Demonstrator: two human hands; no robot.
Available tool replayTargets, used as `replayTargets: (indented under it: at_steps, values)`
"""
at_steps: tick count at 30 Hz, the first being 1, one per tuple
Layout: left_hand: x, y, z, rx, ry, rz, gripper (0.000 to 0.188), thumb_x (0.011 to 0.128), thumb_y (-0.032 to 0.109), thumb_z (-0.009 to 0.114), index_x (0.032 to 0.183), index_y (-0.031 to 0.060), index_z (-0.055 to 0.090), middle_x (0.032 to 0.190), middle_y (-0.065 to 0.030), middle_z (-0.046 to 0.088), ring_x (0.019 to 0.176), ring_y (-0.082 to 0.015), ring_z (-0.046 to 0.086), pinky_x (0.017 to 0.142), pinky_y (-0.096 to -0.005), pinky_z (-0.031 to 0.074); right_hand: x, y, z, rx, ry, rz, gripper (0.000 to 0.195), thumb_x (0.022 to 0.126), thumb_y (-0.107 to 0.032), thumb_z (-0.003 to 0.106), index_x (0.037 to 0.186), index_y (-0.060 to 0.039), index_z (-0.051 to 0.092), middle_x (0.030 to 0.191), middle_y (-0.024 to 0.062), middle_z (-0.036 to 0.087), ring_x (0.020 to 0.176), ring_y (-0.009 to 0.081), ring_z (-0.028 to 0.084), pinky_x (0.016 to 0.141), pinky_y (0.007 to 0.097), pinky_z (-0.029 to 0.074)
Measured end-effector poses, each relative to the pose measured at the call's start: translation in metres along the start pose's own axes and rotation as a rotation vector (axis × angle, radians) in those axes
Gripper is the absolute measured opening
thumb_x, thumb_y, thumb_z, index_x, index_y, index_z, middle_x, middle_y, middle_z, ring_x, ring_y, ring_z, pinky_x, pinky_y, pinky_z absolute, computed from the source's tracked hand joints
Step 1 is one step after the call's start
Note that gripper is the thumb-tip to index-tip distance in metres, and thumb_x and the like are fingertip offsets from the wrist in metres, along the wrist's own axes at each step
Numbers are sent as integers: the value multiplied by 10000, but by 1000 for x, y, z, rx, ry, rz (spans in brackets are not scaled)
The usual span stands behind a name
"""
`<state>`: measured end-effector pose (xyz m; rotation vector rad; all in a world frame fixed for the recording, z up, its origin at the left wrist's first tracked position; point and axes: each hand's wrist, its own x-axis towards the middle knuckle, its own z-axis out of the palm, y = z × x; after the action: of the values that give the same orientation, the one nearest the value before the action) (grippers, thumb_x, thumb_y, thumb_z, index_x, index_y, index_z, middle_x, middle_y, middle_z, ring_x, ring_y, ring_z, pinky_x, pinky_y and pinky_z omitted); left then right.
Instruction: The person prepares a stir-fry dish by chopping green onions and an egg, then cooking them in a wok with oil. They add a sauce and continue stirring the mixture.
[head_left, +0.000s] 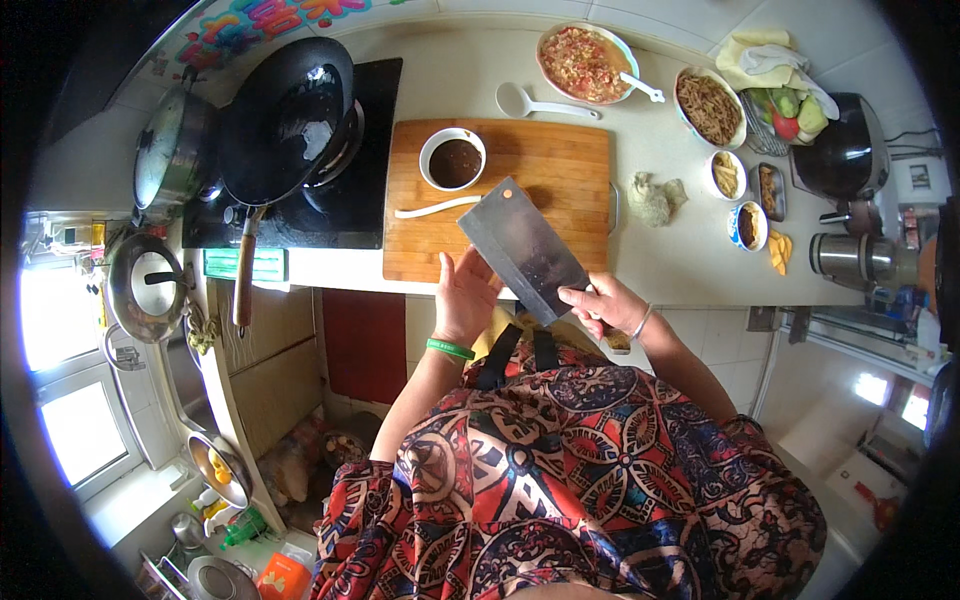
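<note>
My right hand (606, 306) grips the handle of a Chinese cleaver (525, 251), its wide blade tilted over the near edge of a wooden cutting board (570, 161). Palm up and fingers apart, my left hand (466, 296) is beside the blade, its fingertips partly hidden behind it; whether it touches the blade I cannot tell. On the board stands a white bowl of dark sauce (455, 164). A white utensil handle or stalk-like piece (439, 208) lies below the bowl, one end reaching behind the blade.
Left of the board, a black wok (289, 124) sits on a black cooktop (379, 97). Behind the board are a white ladle (514, 100) and a bowl of tomato-and-egg-like food (585, 64). To the right are a greenish cloth (654, 199), a bowl of shredded food (709, 109) and several small dishes.
</note>
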<state>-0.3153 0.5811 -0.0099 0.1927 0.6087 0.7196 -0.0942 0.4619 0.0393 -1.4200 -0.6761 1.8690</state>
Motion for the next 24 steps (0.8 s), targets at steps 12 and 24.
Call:
replayTargets:
  at_steps: [12,24]
  values:
    - [-8,-28,16,-430,-382,-274,837,960,663,319,1478,5,326,1509,-172,391,1385,-328,371,1164,-497,229,13,10,11,294,-34,63,311,944,-331,654,869,-73,496,607,-19,445,408,75,435,371,254,382]
    - [21,12,-39,575,-13,503,596,1028,384,337,1456,-29,354,1534,-192,335,1460,-309,246,1210,-419,152,-39,79,-32,23,318,51,304,958,-315,631,889,-47,507,540,-8,473,398,87,462,380,270,400]
